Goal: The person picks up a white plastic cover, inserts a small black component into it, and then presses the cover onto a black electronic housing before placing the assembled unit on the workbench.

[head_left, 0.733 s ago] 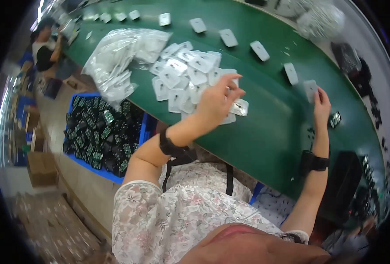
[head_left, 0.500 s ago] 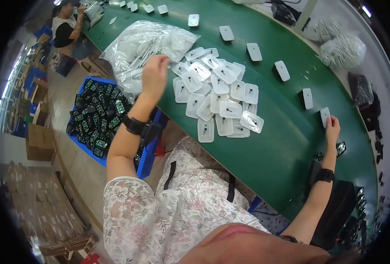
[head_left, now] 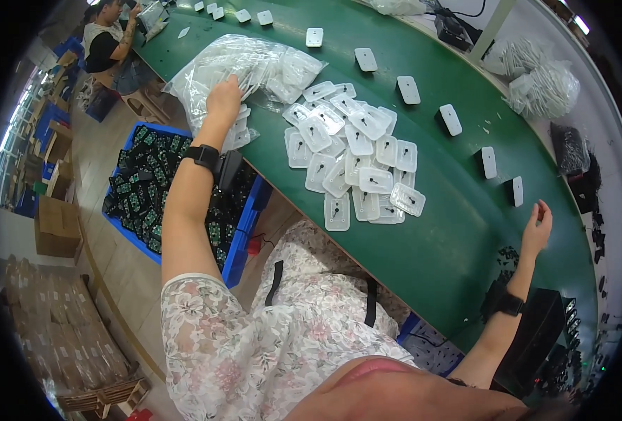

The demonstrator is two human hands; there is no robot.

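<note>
My left hand (head_left: 225, 103) is closed at the clear plastic bag (head_left: 192, 74), with its fingertips at the film; the exact grip is partly hidden. White plastic covers fill the bag, and some show below my hand near the table edge. To the right of the bag lies a loose pile of translucent white covers (head_left: 359, 133), each with a small dark piece on it. My right hand (head_left: 538, 228) is open and holds nothing, its fingers stretched out just short of a white box-shaped case (head_left: 518, 191) standing on the green table.
More white cases (head_left: 408, 90) form a curved row along the green table (head_left: 423, 238). A blue crate (head_left: 132, 238) of dark circuit boards stands below its left edge. Bagged white parts (head_left: 544, 88) lie at the far right. A co-worker (head_left: 107, 42) sits at the far left.
My right hand has let go of the nearest white case and drawn back from it. My left hand has moved left and down onto the bag, whose near side has shifted.
</note>
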